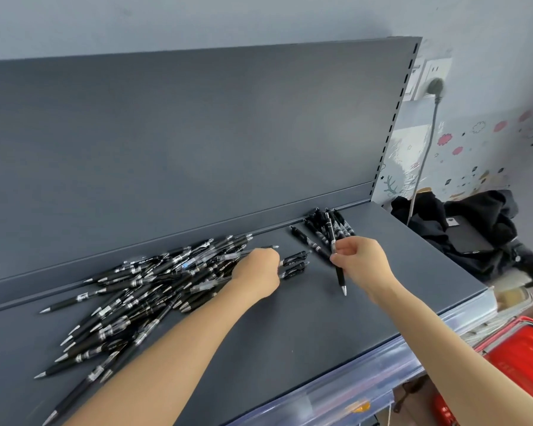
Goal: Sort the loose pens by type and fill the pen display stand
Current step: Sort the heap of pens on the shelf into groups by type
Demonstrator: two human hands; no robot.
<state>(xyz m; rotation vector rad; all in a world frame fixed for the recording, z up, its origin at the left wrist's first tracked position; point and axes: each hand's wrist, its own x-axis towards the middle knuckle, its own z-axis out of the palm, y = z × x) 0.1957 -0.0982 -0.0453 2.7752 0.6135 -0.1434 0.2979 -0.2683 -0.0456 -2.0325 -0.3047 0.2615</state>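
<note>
A big heap of loose black pens lies on the left half of the dark grey shelf. A smaller sorted group of black pens rests at the back right against the shelf's back panel. My left hand is closed at the heap's right edge and grips pens whose black ends stick out to the right of the fist. My right hand pinches a single black pen with its silver tip pointing down, just in front of the sorted group.
A red basket stands low on the right beyond the shelf edge. Black clothing is piled to the right of the shelf. A grey plug and cable hang down the wall behind it. A clear price strip runs along the shelf's front edge.
</note>
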